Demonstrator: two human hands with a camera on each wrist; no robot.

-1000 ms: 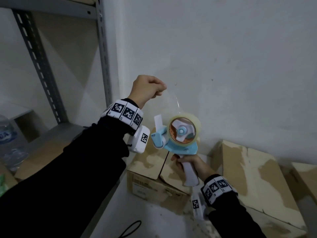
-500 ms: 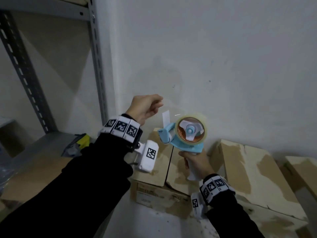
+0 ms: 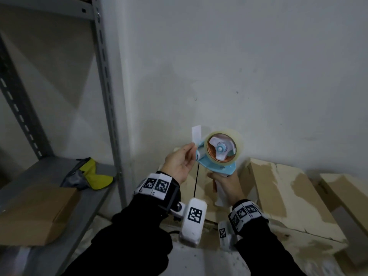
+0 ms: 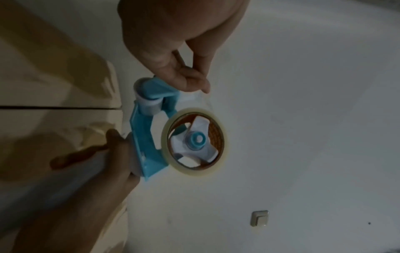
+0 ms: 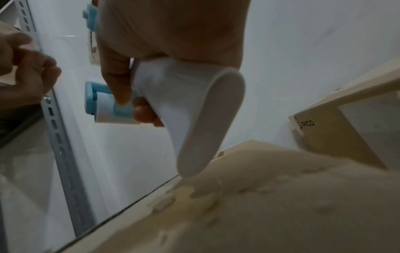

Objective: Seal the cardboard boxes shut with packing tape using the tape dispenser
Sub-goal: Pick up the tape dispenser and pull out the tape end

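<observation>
Left hand [image 3: 180, 162] first: its grip is a light pinch, thumb and fingertips closed on the loose end of clear packing tape [image 4: 203, 99] at the front of the dispenser. To its right, the right hand [image 3: 226, 186] wraps its grip fully round the white handle of the blue-and-white plastic tape dispenser [image 3: 217, 156], which is held in the air in front of the white wall [image 3: 239, 66], above the boxes. Furthest left, a grey metal shelf [image 3: 59, 170] carries a small brown carton [image 3: 35, 212] and a yellow-and-grey bundle [image 3: 89, 174]. Below the hands, the nearest cardboard box [image 4: 54, 85] has its flaps down, the dark seam bare of tape as far as I can see; more pale cardboard boxes [image 3: 288, 196] stand to the right. Sealing, I judge, has not begun: the tape is only being readied.
</observation>
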